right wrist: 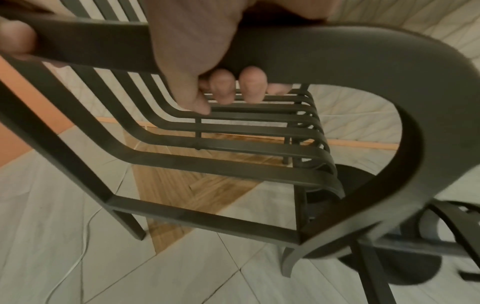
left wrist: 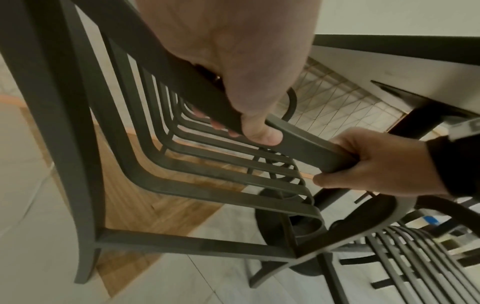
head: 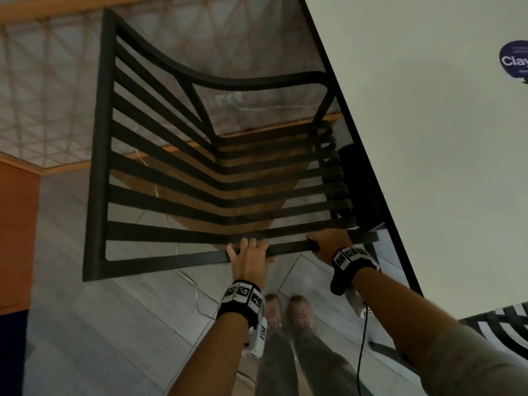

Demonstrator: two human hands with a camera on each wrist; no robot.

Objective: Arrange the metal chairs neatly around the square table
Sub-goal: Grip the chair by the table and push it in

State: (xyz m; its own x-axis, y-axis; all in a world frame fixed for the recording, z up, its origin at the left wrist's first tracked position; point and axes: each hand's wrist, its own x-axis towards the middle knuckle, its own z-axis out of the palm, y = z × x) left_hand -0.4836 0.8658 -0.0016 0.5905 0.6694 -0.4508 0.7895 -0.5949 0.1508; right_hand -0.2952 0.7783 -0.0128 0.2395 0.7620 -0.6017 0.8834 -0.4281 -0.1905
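Note:
A black metal slatted chair stands side-on in front of me, its curled seat front right at the black edge of the white square table. Both hands hold the chair's near arm rail. My left hand grips the middle of the rail, fingers curled over it. My right hand grips it closer to the table. The left wrist view has the left hand and right hand side by side on the rail. In the right wrist view the right hand's fingertips wrap under the rail, just before it curves down.
A second slatted chair stands at the lower right beside the table. The table's dark round base lies under the seat front. A white cable runs over the tiled floor beside my feet. An orange wall is on the left.

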